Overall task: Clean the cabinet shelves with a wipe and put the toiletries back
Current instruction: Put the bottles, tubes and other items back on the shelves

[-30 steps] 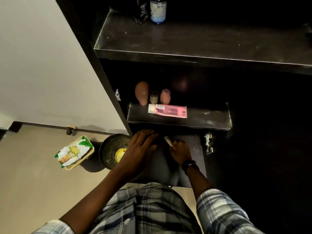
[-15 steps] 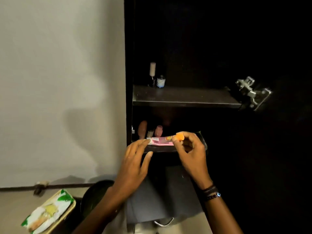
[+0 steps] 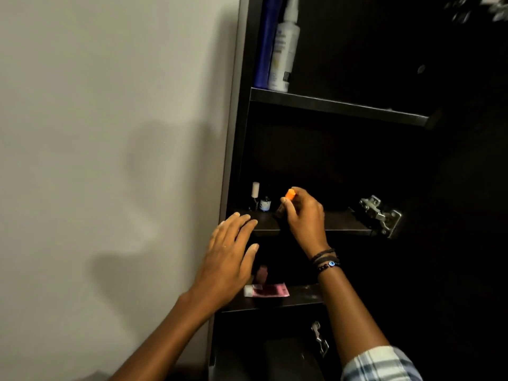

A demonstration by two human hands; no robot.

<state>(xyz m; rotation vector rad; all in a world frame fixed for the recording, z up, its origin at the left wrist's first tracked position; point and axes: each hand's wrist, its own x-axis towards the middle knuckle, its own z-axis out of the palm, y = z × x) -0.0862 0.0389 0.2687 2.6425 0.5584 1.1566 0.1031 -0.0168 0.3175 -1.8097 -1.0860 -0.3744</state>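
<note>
Right hand, raised at the middle shelf of a dark open cabinet, pinches a small orange-capped item between thumb and fingertips; its dark lower body is hard to make out, possibly a small tube or stick. Left hand, fingers spread and holding nothing, hovers just left of and below the right hand, its fingertips near the front left corner of the same shelf. At the back left of that shelf stand a white-capped bottle and a small blue-labelled bottle, just beyond the held item. On the lower shelf, beneath the left hand, a pink flat packet lies with a dim pinkish bottle behind it. On the upper shelf, well above both hands, stand a blue bottle and a white pump bottle side by side. Metal hinges sit at the right.
</note>
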